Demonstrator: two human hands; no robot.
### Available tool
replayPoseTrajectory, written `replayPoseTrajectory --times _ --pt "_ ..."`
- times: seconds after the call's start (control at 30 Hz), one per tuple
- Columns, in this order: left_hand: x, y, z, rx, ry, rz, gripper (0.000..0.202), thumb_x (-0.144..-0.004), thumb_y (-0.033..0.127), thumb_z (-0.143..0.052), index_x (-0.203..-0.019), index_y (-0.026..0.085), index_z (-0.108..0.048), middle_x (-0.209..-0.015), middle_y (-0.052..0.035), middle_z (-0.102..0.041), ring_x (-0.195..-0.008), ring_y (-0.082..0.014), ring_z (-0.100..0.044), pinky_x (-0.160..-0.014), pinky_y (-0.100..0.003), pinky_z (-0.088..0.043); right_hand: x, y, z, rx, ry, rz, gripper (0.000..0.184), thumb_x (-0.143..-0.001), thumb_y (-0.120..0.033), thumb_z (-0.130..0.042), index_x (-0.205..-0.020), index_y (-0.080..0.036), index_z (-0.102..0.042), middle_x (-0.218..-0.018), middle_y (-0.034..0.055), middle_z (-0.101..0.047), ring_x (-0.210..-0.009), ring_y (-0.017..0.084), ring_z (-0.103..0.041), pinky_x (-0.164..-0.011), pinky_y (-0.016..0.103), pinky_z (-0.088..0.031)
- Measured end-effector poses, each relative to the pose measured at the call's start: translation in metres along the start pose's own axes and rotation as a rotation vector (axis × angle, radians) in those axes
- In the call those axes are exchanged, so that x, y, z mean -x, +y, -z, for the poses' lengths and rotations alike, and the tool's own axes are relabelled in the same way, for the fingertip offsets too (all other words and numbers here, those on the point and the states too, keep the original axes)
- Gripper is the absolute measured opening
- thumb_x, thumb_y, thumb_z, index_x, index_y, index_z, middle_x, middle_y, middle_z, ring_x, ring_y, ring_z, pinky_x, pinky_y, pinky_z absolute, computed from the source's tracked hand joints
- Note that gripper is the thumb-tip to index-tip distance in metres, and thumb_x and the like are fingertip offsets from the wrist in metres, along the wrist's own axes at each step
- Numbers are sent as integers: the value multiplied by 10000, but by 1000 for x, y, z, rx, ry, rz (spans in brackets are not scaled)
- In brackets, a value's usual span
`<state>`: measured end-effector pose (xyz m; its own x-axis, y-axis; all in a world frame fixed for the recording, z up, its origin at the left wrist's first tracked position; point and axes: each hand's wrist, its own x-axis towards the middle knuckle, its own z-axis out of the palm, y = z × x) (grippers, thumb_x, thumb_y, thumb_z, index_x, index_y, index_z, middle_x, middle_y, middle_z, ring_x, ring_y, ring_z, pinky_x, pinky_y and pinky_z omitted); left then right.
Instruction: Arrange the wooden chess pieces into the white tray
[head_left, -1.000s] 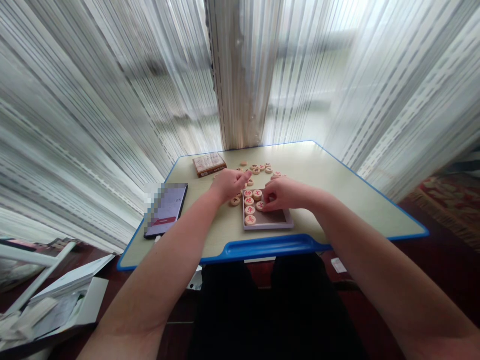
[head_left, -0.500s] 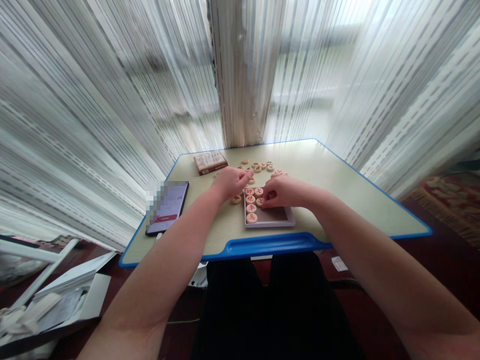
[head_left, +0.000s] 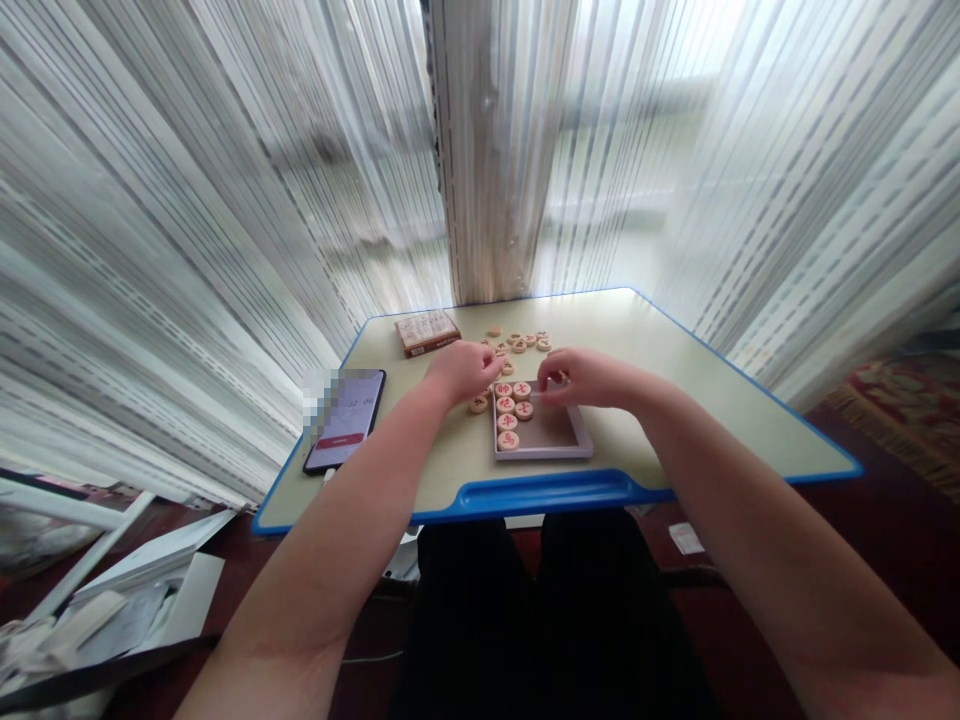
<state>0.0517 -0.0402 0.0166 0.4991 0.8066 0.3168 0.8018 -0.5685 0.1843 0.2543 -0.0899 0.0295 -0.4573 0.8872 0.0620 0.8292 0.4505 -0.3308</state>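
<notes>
Discs with red characters (head_left: 508, 422) lie face up in a shallow tray (head_left: 541, 454) below and left of a person's right hand (head_left: 583, 378), whose fingers curl loosely with a gap before the thumb, no piece visible between. Past the tray's left edge, the left hand (head_left: 463, 370) draws its fingers together beside a cluster of loose discs (head_left: 518, 346); whether it grips one, the view cannot tell.

Four of the tray's discs form a column along the wall nearest the left hand, two more beside its far end, the wall probably serving as a straight guide. The tray sits between the forearms, presumably for easy reach by both hands. A phone (head_left: 346, 430) rests well left of the left hand, apparently clear of the work.

The discs are round, thick and wood-like; the tray is rectangular, thin-walled and pale around a matte brown floor. Beyond the left hand, to its left, a printed box (head_left: 427, 332) looks like cardboard. Beneath both hands, the smooth tabletop (head_left: 712, 400) wears a plastic-looking blue rim; beyond them hang sheer, striped curtains (head_left: 487, 150).
</notes>
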Motion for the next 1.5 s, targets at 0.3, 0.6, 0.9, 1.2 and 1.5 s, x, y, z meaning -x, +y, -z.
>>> replayPoseTrajectory --times 0.3,0.6,0.9,1.2,1.5 --pt "-1 -2 2 -51 17 72 296 -772 390 -512 -594 169 -595 -627 -89 -636 -599 -199 -554 -532 -287 -301 -10 17 -8 125 -6 -163 203 -741 -228 -564 -857 -171 -720 -861 60 -690 -722 175 -587 -646 261 -420" --pt "-5 -14 -6 -20 93 33 123 -749 181 -478 -656 181 -559 -642 -64 -600 -650 -200 -548 -602 -289 -333 -15 23 -12 106 87 -156 214 -730 -235 -568 -857 -167 -726 -884 59 -694 -751 178 -596 -676 258 -427" --pt "-6 -23 1 19 445 136 179 -681 36 -430 -590 190 -432 -550 -5 -436 -570 -152 -432 -573 -276 -280 -15 28 -12 146 156 -225 183 -727 -214 -570 -833 -186 -718 -854 43 -690 -744 171 -594 -678 253 -426" --pt "-4 -14 -3 2 387 35 264 -775 203 -456 -513 184 -422 -483 -4 -423 -498 -129 -383 -532 -270 -252 -5 17 -11 143 196 -24 463 -659 -350 -674 -1100 -217 -631 -1127 99 -590 -1038 271 -498 -900 378 -398" --pt "-5 -23 -13 -52 -6 28 122 -661 139 -474 -560 175 -531 -550 -29 -546 -529 -146 -437 -523 -275 -269 -6 16 -15 153 143 -13 441 -676 -382 -658 -1083 -212 -637 -1077 97 -609 -1030 271 -500 -931 393 -354"
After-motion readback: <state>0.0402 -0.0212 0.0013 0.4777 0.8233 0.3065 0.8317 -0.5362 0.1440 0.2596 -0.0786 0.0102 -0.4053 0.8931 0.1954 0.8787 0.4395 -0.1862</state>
